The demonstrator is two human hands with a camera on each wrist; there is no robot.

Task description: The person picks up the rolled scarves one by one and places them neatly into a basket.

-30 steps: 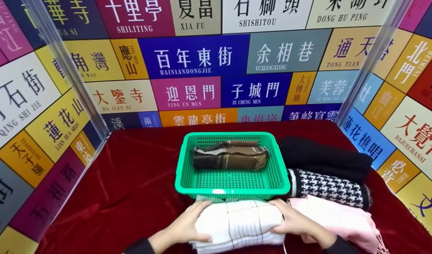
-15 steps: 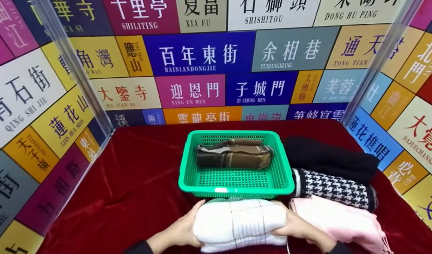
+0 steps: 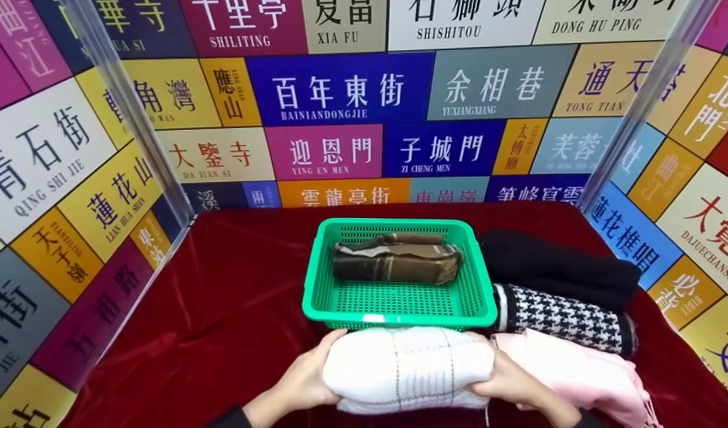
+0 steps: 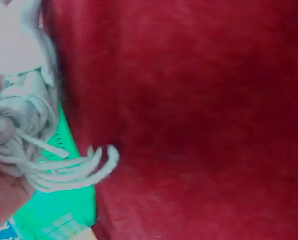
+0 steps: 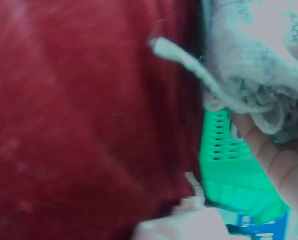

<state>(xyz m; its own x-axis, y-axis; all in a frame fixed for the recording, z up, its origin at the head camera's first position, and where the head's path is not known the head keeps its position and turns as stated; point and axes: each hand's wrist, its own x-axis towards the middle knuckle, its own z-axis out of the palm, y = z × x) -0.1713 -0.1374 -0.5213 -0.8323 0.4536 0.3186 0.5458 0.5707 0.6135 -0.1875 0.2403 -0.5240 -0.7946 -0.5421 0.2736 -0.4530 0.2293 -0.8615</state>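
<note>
You have a fat white bundle (image 3: pixel 408 371) of folded cloth with thin check lines, on your side of the green basket (image 3: pixel 399 321). Your left hand (image 3: pixel 307 374) grips one end, fingers bent round it, and your right hand (image 3: pixel 509 380) grips the other end the same way. Soft white strings (image 4: pixel 71 172) hang out at the ends. I can't tell if the bundle touches the basket. A rolled brown cloth (image 3: pixel 399 264) lies inside the basket, near the back. Beside the basket, on the right, lie a pink scarf (image 3: pixel 577 368), a black-and-white checked roll (image 3: pixel 566 319) and a black cloth (image 3: pixel 554 267), all on a dark red cover (image 3: pixel 239 285).
</note>
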